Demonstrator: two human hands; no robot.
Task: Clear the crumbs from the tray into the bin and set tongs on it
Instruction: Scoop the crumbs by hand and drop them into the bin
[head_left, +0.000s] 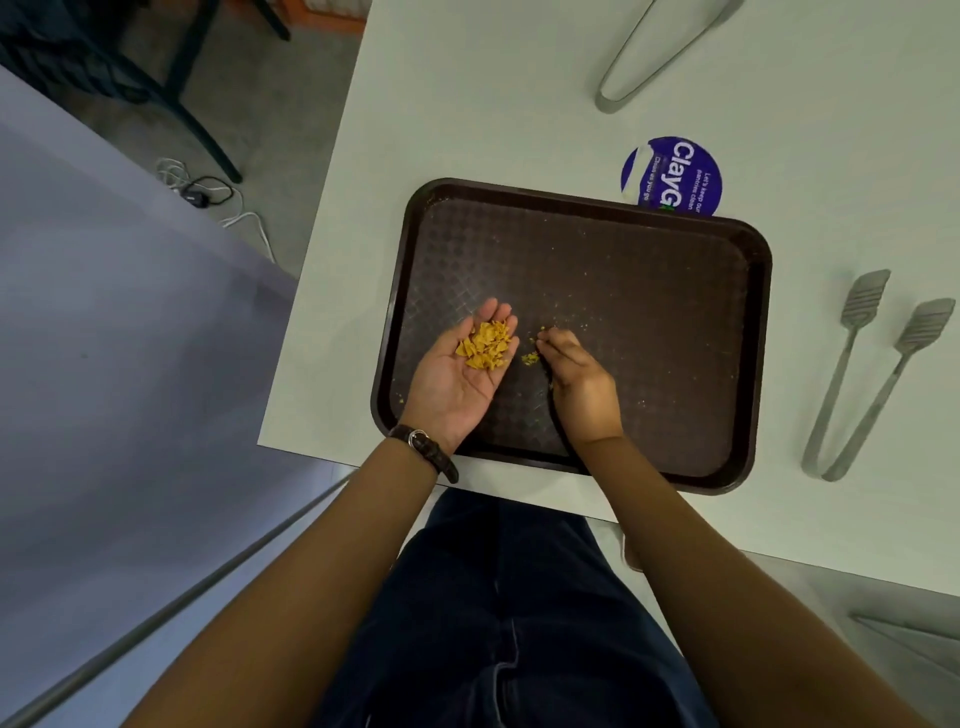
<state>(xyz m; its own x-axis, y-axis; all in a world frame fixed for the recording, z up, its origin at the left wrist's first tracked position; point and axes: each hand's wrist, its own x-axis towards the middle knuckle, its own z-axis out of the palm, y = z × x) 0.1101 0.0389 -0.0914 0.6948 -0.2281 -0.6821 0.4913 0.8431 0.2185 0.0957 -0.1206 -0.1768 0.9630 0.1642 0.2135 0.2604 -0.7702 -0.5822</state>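
Head view: left hand (470, 371) cups gathered crumbs (485, 345), right hand (574, 371) pinches remnants off the tray (649, 312); binning and tongs (872, 374) placement remain.

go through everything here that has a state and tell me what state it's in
Dark brown plastic tray: flat on table, specks remaining.
Yellow crumbs: heaped in open left hand.
Right hand: fingertips down, gathering crumbs.
Slotted metal tongs: open, right of tray.
Plain metal tongs: beyond tray.
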